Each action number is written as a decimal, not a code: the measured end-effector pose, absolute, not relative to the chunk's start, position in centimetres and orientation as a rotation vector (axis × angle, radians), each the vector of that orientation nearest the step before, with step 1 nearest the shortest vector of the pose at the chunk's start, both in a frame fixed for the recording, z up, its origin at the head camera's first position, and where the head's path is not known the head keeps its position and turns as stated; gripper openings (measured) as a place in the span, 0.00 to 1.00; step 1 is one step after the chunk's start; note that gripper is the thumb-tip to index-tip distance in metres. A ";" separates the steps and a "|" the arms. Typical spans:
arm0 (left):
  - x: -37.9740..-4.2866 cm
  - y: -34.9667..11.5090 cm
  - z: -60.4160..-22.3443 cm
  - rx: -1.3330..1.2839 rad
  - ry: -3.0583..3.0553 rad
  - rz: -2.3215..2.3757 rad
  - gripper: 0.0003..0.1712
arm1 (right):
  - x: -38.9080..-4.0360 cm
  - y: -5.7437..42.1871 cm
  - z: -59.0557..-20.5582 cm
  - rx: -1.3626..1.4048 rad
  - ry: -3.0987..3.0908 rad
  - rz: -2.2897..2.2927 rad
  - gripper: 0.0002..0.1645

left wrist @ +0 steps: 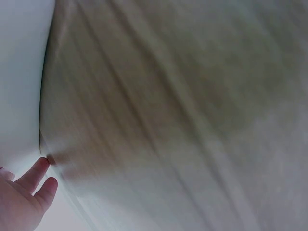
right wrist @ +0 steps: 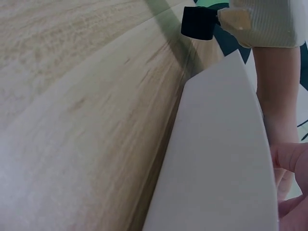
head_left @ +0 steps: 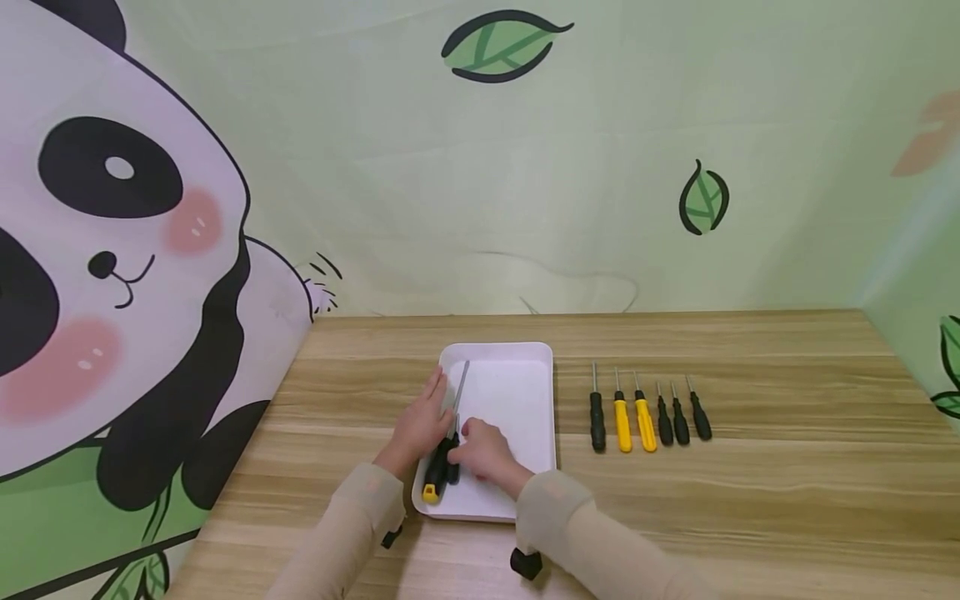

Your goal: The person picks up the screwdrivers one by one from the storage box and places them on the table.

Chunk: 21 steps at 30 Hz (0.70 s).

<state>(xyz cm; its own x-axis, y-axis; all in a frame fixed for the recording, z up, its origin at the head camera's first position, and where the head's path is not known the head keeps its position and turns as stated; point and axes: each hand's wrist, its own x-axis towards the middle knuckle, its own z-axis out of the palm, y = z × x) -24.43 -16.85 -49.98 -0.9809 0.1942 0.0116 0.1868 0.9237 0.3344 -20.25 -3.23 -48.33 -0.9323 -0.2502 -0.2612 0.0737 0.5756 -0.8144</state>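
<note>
Wood-grain table; on it a shallow white rectangular tray with rounded corners. Two tools lie inside, along its left side: a large screwdriver with black handle and yellow butt, metal shaft angled toward the far end, and, just right of it, a small black-handled screwdriver.

Left hand: at the tray's left rim, fingers extended, close to the large screwdriver. Left-wrist view catches only part of it, fingertips beside the tray wall.

Right hand: over the tray, fingers curled, thumb side down at the handle of the small screwdriver, which it pinches. Exact finger placement partly hidden; right-wrist view is mostly outer tray wall.

Right of the tray, well apart from it, a row of six screwdrivers, shafts pointing away from the person. Left to right: a longer black-handled one, two yellow-handled ones, three short black-handled ones. Markings on handles too small to read.

Beige sleeves on both arms; a black block-shaped device under the right cuff, another under the left.

Behind: pale green backdrop, printed cartoon panda at left, outlined green leaves.
</note>
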 end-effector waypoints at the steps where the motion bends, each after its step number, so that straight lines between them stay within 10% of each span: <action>1: -24.4 -16.8 -50.0 0.308 3.059 0.528 0.35 | -20.2 -3.3 -48.4 -0.155 2.478 -1.289 0.20; 21: -24.3 -16.6 -49.8 0.288 3.059 0.536 0.34 | -20.3 -4.0 -48.3 -0.169 2.533 -1.216 0.19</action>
<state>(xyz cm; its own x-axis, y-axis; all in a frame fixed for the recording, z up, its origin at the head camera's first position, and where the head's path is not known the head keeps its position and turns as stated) -24.25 -16.65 -49.82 -0.9827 0.1850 0.0098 0.1773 0.9240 0.3389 -20.29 -4.05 -48.27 -0.9403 -0.2435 -0.2379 0.0334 0.6295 -0.7763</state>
